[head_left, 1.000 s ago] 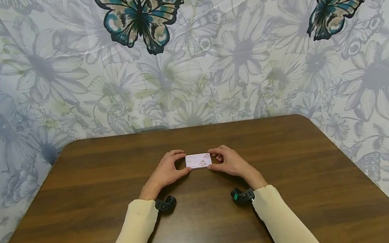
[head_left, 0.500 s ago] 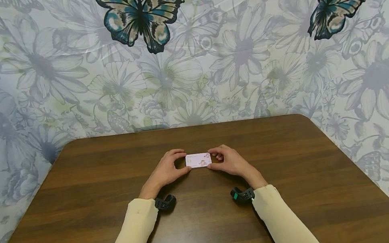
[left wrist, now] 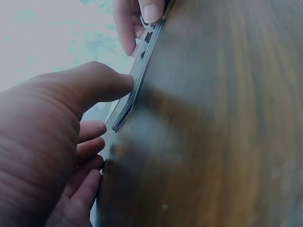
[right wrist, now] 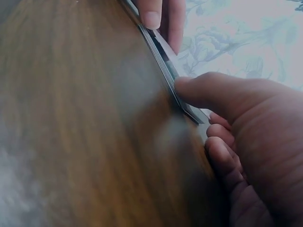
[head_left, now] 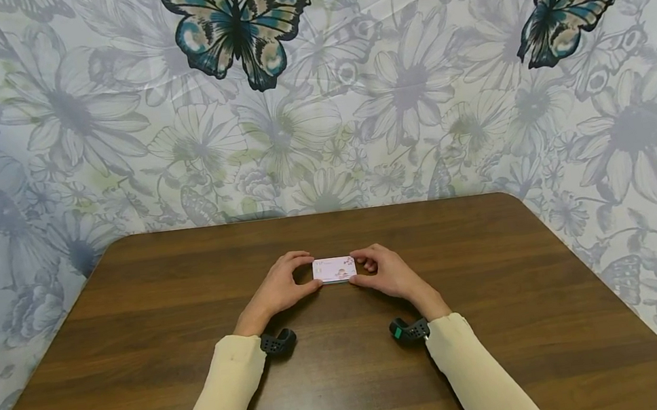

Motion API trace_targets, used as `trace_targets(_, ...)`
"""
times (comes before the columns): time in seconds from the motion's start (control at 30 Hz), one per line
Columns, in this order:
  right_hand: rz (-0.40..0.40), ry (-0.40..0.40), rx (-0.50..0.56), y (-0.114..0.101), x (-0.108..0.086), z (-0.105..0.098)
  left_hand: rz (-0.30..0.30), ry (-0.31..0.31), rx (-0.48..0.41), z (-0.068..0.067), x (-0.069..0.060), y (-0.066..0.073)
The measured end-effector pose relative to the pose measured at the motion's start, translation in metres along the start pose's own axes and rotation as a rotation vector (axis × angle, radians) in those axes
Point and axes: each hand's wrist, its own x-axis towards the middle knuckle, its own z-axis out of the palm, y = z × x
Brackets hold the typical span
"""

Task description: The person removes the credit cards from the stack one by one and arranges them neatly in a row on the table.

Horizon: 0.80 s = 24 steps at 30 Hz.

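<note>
A small flat stack of thin layers, white-pink with a floral print on top, lies between the two hands near the table's far side. The left hand grips its left end between thumb and fingers, and the right hand grips its right end the same way. From the left wrist, the layered edge of the stack shows under the left thumb, with the other hand's thumb at the far end. In the right wrist view the right thumb presses the near end of the stack; the fingers are partly hidden behind it.
A brown wooden table with rounded far corners spreads around the hands. Behind it hangs a pale floral backdrop with teal butterflies. Dark bands circle both wrists, below cream sleeves.
The top of the stack has tilted or shifted very slightly, and a thin edge shows along its near side. Both hands keep their hold in nearly the same place.
</note>
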Motion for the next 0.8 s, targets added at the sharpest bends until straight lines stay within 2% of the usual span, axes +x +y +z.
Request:
trace_targets(0.17, -0.014, 0.016, -0.001, -0.001, 0.000, 0.000, 0.035, 0.030, 0.006, -0.002, 0.000, -0.001)
trace_targets(0.5, -0.031, 0.027, 0.006, -0.007, -0.001, 0.000, 0.012, 0.000, -0.027, -0.011, -0.002, 0.001)
trace_targets(0.8, -0.049, 0.026, 0.032, -0.016, -0.004, 0.002, 0.025, 0.029, -0.058, -0.018, -0.010, -0.003)
